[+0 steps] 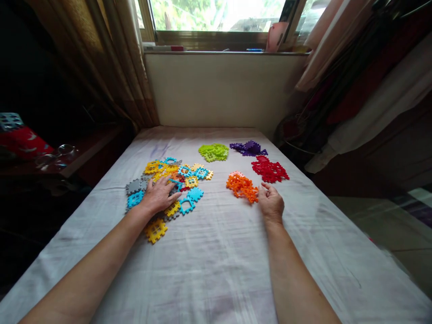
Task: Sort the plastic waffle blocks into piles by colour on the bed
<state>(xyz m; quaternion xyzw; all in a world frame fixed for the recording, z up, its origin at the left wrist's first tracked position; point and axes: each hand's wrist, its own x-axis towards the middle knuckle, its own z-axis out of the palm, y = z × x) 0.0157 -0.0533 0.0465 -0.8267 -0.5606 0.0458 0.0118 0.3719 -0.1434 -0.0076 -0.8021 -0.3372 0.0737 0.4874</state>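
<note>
Head view: left hand [160, 195] splays fingers (flat) on mixed tiles [190, 174]; right hand [271, 202] curls fingers beside orange pile [241, 185].

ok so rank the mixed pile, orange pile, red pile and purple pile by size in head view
1. mixed pile, largest
2. red pile and orange pile, too alike to split
3. purple pile, smallest, though farther from the camera

head camera looks forward and down over the bed [216, 270], fairly near.
</note>
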